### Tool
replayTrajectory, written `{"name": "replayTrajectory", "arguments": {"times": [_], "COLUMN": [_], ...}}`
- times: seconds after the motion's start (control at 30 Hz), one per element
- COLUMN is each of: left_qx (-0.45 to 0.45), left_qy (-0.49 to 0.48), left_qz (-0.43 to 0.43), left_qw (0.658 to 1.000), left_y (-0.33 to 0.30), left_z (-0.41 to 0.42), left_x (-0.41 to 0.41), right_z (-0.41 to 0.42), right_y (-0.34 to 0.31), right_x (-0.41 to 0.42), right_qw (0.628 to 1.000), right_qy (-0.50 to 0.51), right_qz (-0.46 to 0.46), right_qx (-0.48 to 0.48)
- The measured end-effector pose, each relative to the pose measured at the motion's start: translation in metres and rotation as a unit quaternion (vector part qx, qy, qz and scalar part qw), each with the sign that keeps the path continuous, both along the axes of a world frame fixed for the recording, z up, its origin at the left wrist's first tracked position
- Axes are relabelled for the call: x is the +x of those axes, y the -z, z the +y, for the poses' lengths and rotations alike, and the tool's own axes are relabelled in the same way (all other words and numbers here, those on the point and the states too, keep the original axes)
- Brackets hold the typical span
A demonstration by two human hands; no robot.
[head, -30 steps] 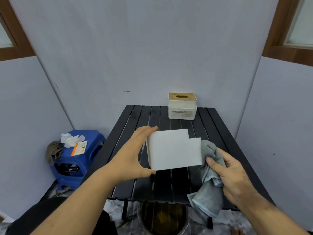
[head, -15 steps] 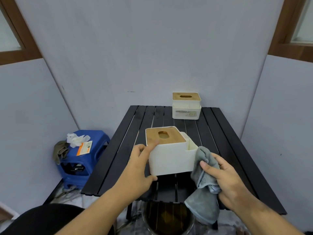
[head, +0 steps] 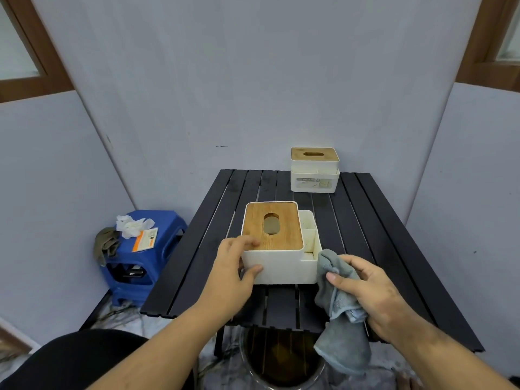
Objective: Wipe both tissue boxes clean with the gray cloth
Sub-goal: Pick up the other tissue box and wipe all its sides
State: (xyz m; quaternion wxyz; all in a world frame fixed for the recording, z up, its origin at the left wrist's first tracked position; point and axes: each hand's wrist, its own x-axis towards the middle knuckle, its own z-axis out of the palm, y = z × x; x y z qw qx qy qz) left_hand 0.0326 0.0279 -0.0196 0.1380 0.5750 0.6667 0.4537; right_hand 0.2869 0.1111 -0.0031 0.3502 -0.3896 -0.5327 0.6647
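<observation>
At frame centre, the near box [head: 281, 243] sits upright on the black table [head: 365, 235], wooden lid up. The left hand [head: 233, 266] grips its lower-left corner, fingers curled over the lid edge and thumb on the front wall. Just right of it, the right hand [head: 365, 291] clutches the gray cloth [head: 340, 319], whose top touches the box's right corner. The far box [head: 314, 170] stands at the table's back edge, above centre.
</observation>
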Motion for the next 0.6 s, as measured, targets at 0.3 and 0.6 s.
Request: {"name": "replayTrajectory", "arguments": {"times": [0.3,0.6], "left_qx": [-0.016,-0.033], "left_qy": [0.005,-0.061], "left_qz": [0.027,0.045], "left_qw": [0.999,0.997], "left_y": [-0.001,-0.013], "left_z": [0.006,0.014], "left_x": [-0.002,-0.002], "right_z": [0.023,0.041], "right_y": [-0.001,-0.041], "right_x": [-0.006,0.017], "right_qw": [0.986,0.934], "right_qy": [0.091,0.051], "right_qz": [-0.093,-0.233], "right_qx": [0.107,0.265]}}
